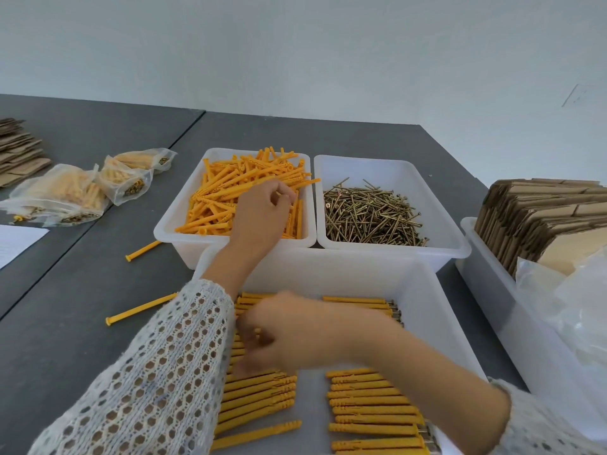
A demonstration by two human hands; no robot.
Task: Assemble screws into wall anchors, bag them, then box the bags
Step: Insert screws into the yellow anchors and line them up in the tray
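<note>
Left hand grip: the left hand (262, 211) reaches into the anchor bin (170, 221), fingers curled, pinching what looks like one loose orange anchor from the heap (236, 188).
Right hand grip: the right hand (295, 333) is blurred low over the front tray (440, 290); fingers bent among the rows, but whether they hold anything I cannot tell.
Assembled anchors: rows (368, 402) lie in the front tray, just in front of the anchor bin, screw heads showing at their right ends.
Screws: the screw bin (456, 244) touches the anchor bin's right side.
Filled bags: bags (62, 192) lie well left of the anchor bin.
Strays: two anchors (141, 308) lie on the table beside the anchor bin's left front.
Risk: the crossed forearms could catch each other, and the right hand could scatter the neat rows; a loose pinch may drag extra anchors over the rim.
</note>
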